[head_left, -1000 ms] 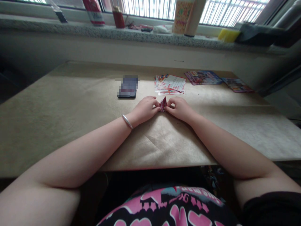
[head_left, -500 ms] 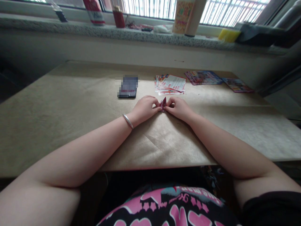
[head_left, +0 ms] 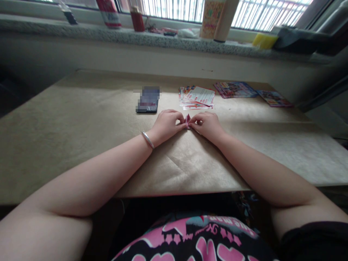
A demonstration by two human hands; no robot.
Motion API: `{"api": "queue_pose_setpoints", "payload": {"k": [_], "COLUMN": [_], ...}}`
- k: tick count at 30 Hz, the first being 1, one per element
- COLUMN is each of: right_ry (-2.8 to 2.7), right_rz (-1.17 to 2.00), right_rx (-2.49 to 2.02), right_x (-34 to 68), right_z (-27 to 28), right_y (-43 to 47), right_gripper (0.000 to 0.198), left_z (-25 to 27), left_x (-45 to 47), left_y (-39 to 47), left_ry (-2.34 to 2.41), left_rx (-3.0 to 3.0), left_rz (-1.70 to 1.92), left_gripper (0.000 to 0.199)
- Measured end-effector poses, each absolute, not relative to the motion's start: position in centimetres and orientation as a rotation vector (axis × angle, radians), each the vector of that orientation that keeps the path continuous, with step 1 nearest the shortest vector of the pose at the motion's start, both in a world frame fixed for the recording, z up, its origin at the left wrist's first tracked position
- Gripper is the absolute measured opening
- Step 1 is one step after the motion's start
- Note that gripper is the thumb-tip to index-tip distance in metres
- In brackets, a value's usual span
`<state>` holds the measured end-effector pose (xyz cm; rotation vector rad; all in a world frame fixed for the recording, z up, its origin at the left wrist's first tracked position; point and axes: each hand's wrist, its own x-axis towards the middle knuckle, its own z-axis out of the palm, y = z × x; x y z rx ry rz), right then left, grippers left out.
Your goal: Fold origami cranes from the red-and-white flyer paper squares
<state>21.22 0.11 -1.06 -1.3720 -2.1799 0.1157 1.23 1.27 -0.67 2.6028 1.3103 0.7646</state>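
The left hand [head_left: 168,122] pinched the left side of a small folded pink piece [head_left: 187,121] between thumb and fingertips, and the right hand [head_left: 208,125] gripped its right side in the same way. The piece stood between the two hands with a pointed tip upward, just on the near side of the fan of white-and-red cards [head_left: 200,96]; whether its base touched the table [head_left: 89,123] could not be told. A silver bangle [head_left: 147,140] circled the left wrist, nearer the person than the fan.

Left of the fan lay a dark flat object [head_left: 149,102], partly blurred by pixels. Just right of it was a pile of colourful printed sheets [head_left: 236,89], and farther right another printed sheet or stack [head_left: 275,98].

Beyond the fan ran a speckled windowsill [head_left: 157,39]. On it, behind the fan, stood a patterned cup [head_left: 210,20] beside a beige bottle [head_left: 225,21]; to the fan's left, a red-and-white container [head_left: 109,15]; to its right, a yellow block [head_left: 264,41].
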Motion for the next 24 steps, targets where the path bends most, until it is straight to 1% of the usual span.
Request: {"api": "queue_pose_setpoints", "payload": {"k": [5,8,13,18,24], "right_ry": [-2.184,-2.186,-2.192,-2.186,-2.152], "right_rz": [0.095,0.102,0.106,0.192,0.201], "right_rx": [-1.411,-1.419,-1.414,-1.369,-1.446], "right_x": [21.32,21.32,21.39,21.52,21.51], "right_z": [-1.11,-1.17,-1.27,-1.42,-1.40], "right_y": [0.16,0.19,0.23,0.32,0.26], "right_gripper": [0.016,0.016,0.017,0.017,0.018], "left_z": [-0.73,-0.91,-1.06,-0.93,-1.10], "left_x": [1.38,1.40,1.38,1.24,0.94], "left_y": [1.15,1.19,0.92,0.86,1.31], "left_ry": [1.230,1.211,1.310,1.342,1.355], "left_rx": [2.691,2.723,2.682,2.612,2.581], "left_rz": [0.730,0.674,0.675,0.604,0.576], "left_gripper": [0.023,0.026,0.029,0.027,0.031]}}
